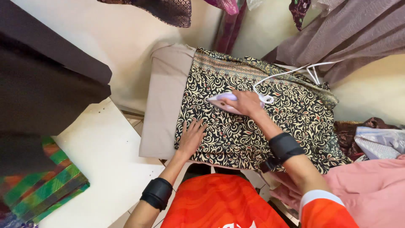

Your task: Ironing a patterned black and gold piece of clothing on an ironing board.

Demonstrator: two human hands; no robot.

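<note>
Right hand gripping iron on patterned cloth; left hand flat, fingers spread, pressing cloth near iron

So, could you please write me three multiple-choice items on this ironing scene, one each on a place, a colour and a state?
1. Where does the left hand rest?
A. flat on the patterned cloth
B. on the white cord
C. on the pink fabric

2. What colour is the iron?
A. black
B. pale lilac
C. green

3. How is the right hand?
A. open in the air
B. flat on the beige board cover
C. closed on the iron

Answers: 1 A, the fingers spread on the black and cream cloth; 2 B, its nose shows lilac; 3 C, the fingers wrap its handle.
</note>
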